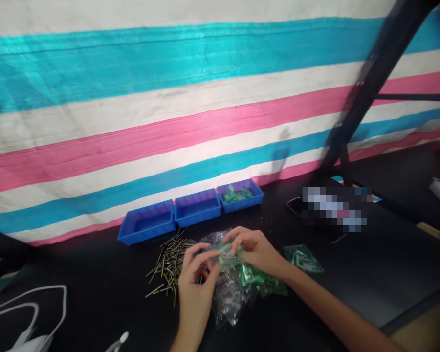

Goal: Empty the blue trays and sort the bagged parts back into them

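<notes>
Between them, my left hand [199, 269] and my right hand [256, 252] pinch a small greenish clear plastic bag [225, 255]. Both hands are closed on its edges, and pale slender pieces seem to show inside it. Beneath the hands lies a heap of clear plastic bags [231, 300], with green plastic bags [260, 278] on its right side. Left of my left hand, a loose pile of thin metal rods [172, 259], some with yellowish ends, spreads over the black table. A flat green bag [303, 258] with slender pieces inside rests beyond my right wrist.
Three blue trays stand in a row behind the hands: the left tray [146, 225], the middle tray [198, 208] and the right tray [258, 195], which holds green bags. A phone [295, 206] lies at right. White cables [64, 303] cross the left front. A striped sheet [168, 122] hangs behind.
</notes>
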`<state>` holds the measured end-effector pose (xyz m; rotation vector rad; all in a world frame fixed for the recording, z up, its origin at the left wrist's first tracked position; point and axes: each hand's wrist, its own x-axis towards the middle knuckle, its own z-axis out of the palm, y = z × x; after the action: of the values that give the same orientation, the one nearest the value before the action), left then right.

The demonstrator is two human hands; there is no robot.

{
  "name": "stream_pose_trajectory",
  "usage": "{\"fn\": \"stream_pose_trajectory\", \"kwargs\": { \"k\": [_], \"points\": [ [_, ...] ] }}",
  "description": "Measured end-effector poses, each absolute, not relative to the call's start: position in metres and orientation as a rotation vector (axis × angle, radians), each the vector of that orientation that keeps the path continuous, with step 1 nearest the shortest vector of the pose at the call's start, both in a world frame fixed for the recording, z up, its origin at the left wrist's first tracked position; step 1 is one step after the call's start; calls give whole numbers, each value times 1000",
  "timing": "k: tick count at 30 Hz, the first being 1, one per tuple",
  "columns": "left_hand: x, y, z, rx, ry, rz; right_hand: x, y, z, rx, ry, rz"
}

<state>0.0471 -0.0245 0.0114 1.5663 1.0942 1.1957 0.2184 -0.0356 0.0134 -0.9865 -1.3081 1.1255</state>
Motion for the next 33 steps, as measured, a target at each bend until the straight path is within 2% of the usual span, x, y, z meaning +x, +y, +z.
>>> {"fn": "stream_pose_trajectory", "kwargs": {
  "k": [8, 20, 28, 33],
  "points": [
    [48, -29, 11, 1479, 1180, 1204, 214, -40, 21, -1120, -1292, 1373],
    [46, -29, 21, 1419, 1123, 1192, 276, -17, 22, -1318, -743, 870],
    [46, -31, 21, 1403, 1094, 1150, 302, -21, 15, -1567, -978, 964],
    [45, -30, 22, 1403, 1082, 1152, 302, -22, 21, -1435, -1046, 1001]
  ]
}}
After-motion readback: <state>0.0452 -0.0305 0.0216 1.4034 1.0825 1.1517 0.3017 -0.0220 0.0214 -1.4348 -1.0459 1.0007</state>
